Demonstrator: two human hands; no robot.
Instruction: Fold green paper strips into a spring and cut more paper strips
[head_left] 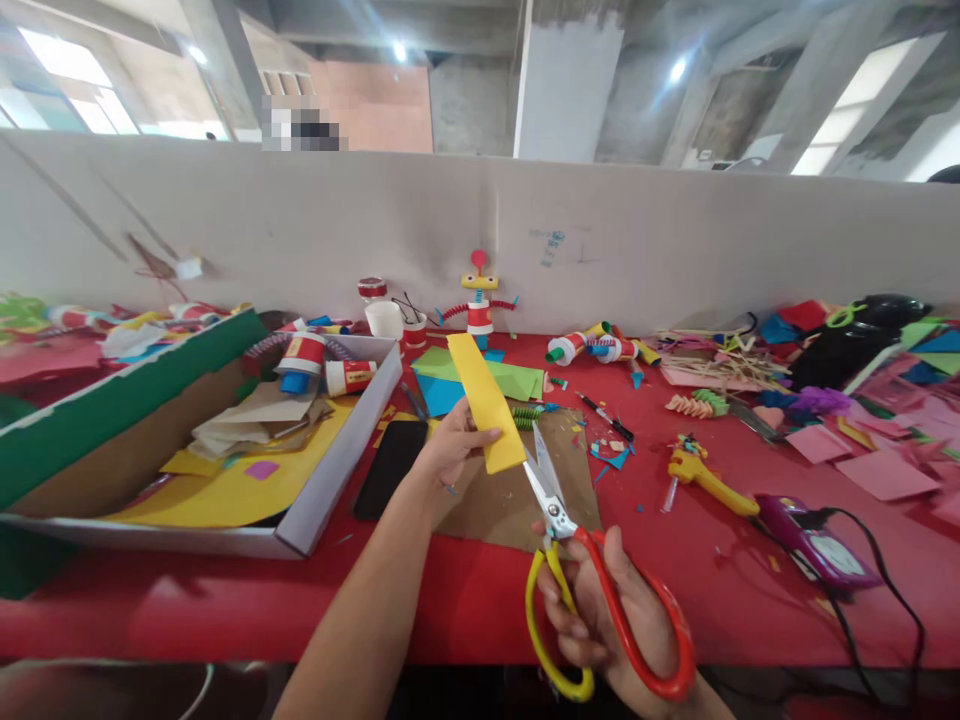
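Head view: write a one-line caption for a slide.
Left hand holds a yellow paper strip; right hand holds scissors at its lower edge, over a cluttered red table.

Red table (465, 600): a shallow box (337, 470) of paper scraps sits left, black phone (388, 468) just beside it, paper-cup robot (479, 312) by the wall, yellow glue gun (709, 482) lying right.

Left forearm (360, 610): bare, stretched from lower centre up and forward, wrist straight.
Left hand (452, 447): raised, palm turned right, thumb and fingers pinched on a long yellow paper strip (484, 400), thumb on its near face.
Right hand (600, 615): low, near the body, fingers curled through the loops of red-and-yellow-handled steel scissors (559, 515), knuckles facing left, blades pointing up-left.
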